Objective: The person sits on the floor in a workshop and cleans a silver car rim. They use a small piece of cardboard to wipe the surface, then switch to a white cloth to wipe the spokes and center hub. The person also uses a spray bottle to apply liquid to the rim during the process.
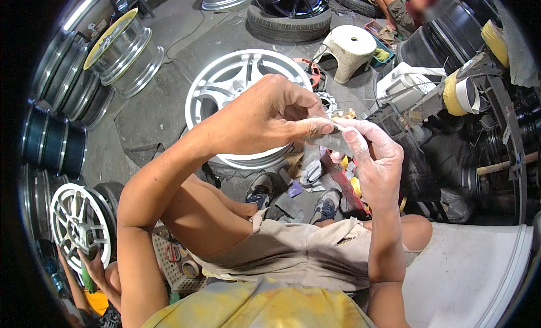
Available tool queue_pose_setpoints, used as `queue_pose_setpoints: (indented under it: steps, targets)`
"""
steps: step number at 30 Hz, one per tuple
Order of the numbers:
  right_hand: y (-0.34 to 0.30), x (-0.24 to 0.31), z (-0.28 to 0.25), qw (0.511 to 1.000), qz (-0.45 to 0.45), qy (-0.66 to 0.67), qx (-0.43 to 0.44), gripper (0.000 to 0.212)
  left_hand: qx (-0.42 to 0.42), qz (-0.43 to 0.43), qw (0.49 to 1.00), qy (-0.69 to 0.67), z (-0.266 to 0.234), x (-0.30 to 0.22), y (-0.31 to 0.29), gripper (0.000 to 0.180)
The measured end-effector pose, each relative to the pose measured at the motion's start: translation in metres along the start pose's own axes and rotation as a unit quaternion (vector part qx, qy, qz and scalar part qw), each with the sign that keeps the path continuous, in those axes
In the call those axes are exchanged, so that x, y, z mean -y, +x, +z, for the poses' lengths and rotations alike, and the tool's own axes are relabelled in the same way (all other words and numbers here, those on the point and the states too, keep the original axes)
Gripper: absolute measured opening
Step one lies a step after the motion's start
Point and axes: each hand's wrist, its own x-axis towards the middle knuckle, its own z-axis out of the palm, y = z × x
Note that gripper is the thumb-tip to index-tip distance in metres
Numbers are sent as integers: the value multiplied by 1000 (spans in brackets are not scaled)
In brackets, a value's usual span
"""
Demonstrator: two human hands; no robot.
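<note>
Up in front of me, both hands pinch a small grey piece of sandpaper (333, 142) between thumbs and fingertips. My left hand (276, 115) reaches across from the left, closed on the sheet's upper edge. White dust coats the fingers of my right hand (376, 150), which is closed on the right side of the same piece. Part of the sheet is hidden behind the fingers. Below and beyond my left hand lies a silver alloy wheel rim (194, 97), face up; my left hand and forearm cover part of it.
A white plastic stool (352, 46) stands beyond the rim, beside a tire (287, 26). Stacked rims (51, 139) line the left. A co-worker's hand (93, 266) touches a white rim (67, 198) at lower left. Scraps and a red tray (344, 184) lie below my right hand.
</note>
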Motion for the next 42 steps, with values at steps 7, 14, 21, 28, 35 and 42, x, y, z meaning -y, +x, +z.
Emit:
queue_pose_setpoints:
  steps: [7,14,21,28,35,42]
  targets:
    - [-1,10,3,998,-34,-43,-7,21,15,-3,999,-45,0,-1,-1,21]
    - [-2,3,9,999,-45,14,-20,18,27,2,995,-94,-1,2,-3,23]
    - [-11,13,8,998,-54,9,-29,18,42,17,997,-58,-1,-8,-9,22]
    - [-24,33,3,996,-74,-18,-38,18,35,21,997,-70,5,-32,-15,23]
    - [-33,45,-1,997,-69,14,-15,17,11,28,996,-85,15,-50,-28,22]
    - [-21,38,-9,995,-64,36,67,15,-27,-80,995,-48,16,-64,-40,26]
